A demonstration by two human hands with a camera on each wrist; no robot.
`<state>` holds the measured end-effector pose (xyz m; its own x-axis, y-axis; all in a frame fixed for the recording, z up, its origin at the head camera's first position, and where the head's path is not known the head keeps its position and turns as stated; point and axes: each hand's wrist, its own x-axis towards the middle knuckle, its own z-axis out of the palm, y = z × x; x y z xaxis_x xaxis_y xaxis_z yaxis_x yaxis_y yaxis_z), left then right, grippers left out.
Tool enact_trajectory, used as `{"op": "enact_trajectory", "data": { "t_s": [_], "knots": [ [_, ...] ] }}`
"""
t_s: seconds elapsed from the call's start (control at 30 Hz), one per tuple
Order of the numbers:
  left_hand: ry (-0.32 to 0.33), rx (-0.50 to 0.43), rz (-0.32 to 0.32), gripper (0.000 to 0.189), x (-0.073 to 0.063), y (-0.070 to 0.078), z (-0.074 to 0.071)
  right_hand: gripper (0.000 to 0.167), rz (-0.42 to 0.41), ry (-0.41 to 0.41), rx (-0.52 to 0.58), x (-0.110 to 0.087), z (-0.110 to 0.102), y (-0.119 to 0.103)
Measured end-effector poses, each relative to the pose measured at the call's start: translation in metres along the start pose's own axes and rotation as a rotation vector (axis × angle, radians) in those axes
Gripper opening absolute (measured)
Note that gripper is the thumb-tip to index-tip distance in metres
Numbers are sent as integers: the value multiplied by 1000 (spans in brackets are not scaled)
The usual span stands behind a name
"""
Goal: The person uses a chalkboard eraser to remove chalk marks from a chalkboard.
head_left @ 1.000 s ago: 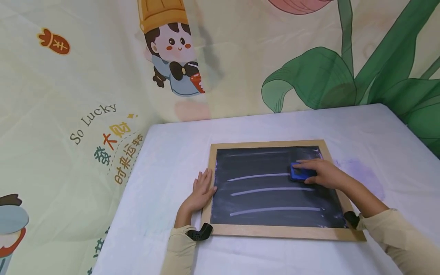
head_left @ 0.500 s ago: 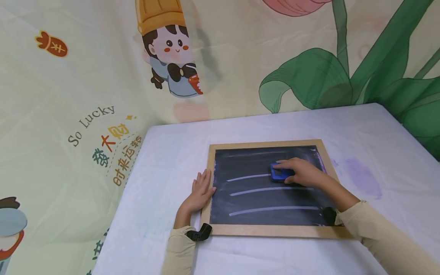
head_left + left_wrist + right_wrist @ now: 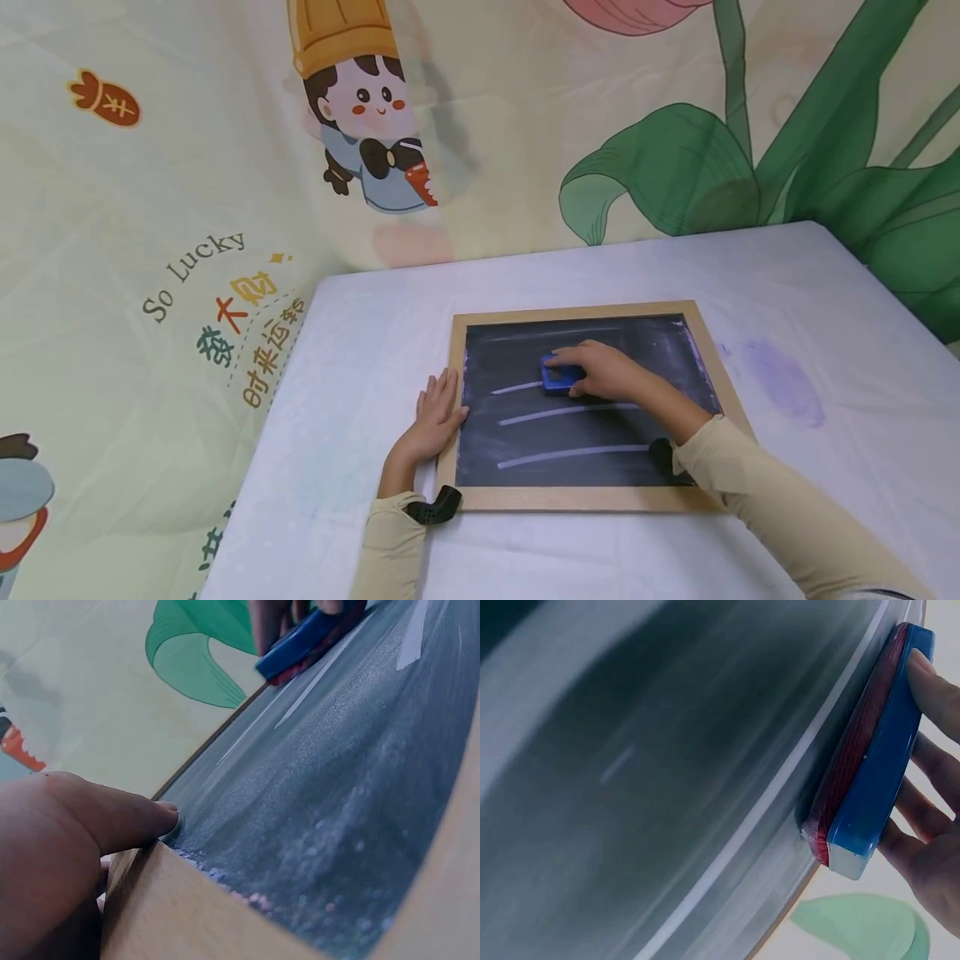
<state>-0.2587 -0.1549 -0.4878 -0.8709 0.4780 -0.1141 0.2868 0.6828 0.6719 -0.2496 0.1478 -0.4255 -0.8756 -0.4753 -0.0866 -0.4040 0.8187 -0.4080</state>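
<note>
backdrop (image 3: 495, 142): "So Lucky" (image 3: 183, 269) | "發大财" (image 3: 231, 314) | "时来运转" (image 3: 272, 348) | printed pouch (image 3: 105, 98): "¥"

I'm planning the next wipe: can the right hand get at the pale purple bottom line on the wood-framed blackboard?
Probably yes: the right hand, gripping a blue rectangular eraser, is over the blackboard, and nothing covers the left part of the bottom line.

a big white table (image 3: 375, 350) is under both hands, with soft wrinkles on its top. one black board (image 3: 525, 343) with a wood frame (image 3: 570, 499) lies flat on it, just right of the left hand (image 3: 431, 421) and under the right hand (image 3: 606, 371). a light purple smudge (image 3: 783, 383) is on the table too, farther right than the right hand.
</note>
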Motion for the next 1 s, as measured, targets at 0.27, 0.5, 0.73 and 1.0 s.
{"op": "enact_trajectory", "data": {
  "t_s": [0.27, 0.5, 0.73, 1.0],
  "knots": [
    [-1, -11, 1, 66, 0, -1, -1, 56, 3, -39, -30, 29, 9, -32],
    [1, -21, 23, 66, -1, -3, -2, 55, 16, -40, -30, 49, 15, -53],
    [-2, -24, 34, 65, 0, -1, -1, 55, 3, -42, -35, 58, 20, -64],
    [-7, -22, 24, 65, -1, 2, -2, 55, 2, -38, -21, 62, 21, -67]
  ]
}}
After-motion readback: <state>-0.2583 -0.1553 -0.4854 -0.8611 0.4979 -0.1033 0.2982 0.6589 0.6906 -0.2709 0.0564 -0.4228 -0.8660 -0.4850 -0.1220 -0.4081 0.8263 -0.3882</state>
